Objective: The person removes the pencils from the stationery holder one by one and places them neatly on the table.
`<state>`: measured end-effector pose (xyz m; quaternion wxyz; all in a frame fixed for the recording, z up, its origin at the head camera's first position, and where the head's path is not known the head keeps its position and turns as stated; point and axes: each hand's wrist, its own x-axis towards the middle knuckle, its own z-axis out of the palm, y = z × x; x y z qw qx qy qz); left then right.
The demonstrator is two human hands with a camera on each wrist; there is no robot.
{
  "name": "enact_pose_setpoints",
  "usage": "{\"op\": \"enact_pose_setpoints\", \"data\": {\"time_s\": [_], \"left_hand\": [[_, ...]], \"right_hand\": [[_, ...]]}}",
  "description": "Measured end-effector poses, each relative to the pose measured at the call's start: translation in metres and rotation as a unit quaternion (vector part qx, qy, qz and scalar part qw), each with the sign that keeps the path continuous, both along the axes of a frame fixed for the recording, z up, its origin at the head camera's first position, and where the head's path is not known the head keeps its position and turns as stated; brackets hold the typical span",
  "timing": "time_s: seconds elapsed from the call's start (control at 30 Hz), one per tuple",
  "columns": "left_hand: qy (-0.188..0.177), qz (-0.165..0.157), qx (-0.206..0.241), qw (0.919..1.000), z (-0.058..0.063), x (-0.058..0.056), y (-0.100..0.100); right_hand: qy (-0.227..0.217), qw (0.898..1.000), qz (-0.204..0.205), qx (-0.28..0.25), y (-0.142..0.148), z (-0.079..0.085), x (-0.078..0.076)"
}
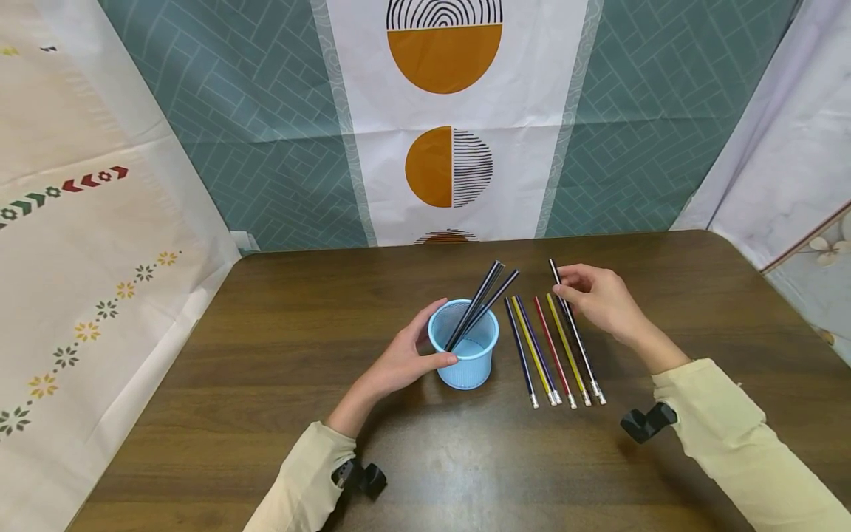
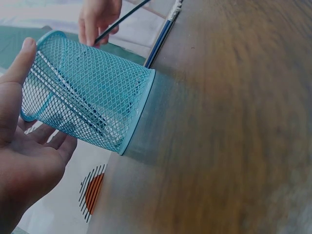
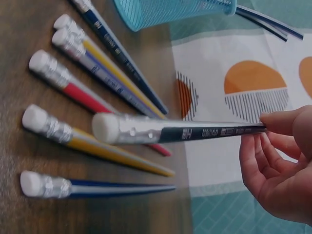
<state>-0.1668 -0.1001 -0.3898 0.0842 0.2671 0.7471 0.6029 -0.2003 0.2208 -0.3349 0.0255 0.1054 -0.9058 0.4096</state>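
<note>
The right hand (image 1: pixel 601 297), right of centre in the head view, pinches a black pencil (image 3: pixel 200 132) between thumb and fingertips. The left hand (image 1: pixel 399 362), near the middle of that frame, grasps a blue mesh cup (image 1: pixel 465 369).

A brown table (image 1: pixel 279 318) fills the lower part of the head view. Behind it, at top centre, hangs a white panel (image 1: pixel 518 96) with orange half-circles and black stripes, flanked by teal cloth (image 1: pixel 239 96). A cream cloth (image 1: pixel 86 258) with small flower motifs covers the left edge; a pale, marbled cloth (image 1: pixel 791 125) covers the upper right. Each sleeve (image 1: pixel 718 414) bears a black device (image 1: pixel 648 423) at the wrist. The row of loose pencils lies between the cup and the right hand.

There is one cup, standing upright, and at least two dark pencils (image 1: pixel 472 309) lean in it toward the upper right; their exact number is unclear. Six pencils lie on the table: two navy pencils (image 3: pixel 122 56), two yellow pencils (image 3: pixel 102 149), one purple pencil (image 3: pixel 105 73) and one red pencil (image 3: pixel 90 97). Their eraser ends point to the bottom of the head view.

The left thumb rests at the cup's near rim, the other fingers round its left and far side. The right fingers are bent, closed on the black pencil near its upper end; its eraser end passes over the others in the right wrist view.
</note>
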Motion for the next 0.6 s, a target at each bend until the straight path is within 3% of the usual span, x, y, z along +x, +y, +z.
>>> {"op": "enact_pose_setpoints", "data": {"time_s": [0.6], "left_hand": [[-0.006, 0.004, -0.009, 0.9999, 0.001, 0.001, 0.001]], "right_hand": [[-0.051, 0.998, -0.013, 0.019, 0.02, -0.02, -0.007]]}}
